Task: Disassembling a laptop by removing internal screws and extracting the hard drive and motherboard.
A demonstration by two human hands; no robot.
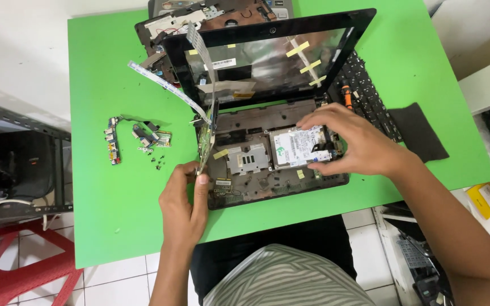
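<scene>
Left hand (184,199) pinches the green circuit board (205,140), tilted up on edge at the open black laptop base (256,184). Right hand (354,141), fingers curled, grips the silver rectangular hard drive (297,147) inside it, on the green tabletop (114,187).

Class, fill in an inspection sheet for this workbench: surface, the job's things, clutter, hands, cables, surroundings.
Surface: green table.
Job's things: opened laptop base holding a silver hard drive; circuit board stood on edge at its left side.
Clutter: small boards, loose screws, detached keyboard, dark cloth, screen bezel.
Hands: left hand pinches the circuit board; right hand grips the hard drive.
Cables: flat ribbon cable.
Surroundings: white tiled floor, red stool.
</scene>
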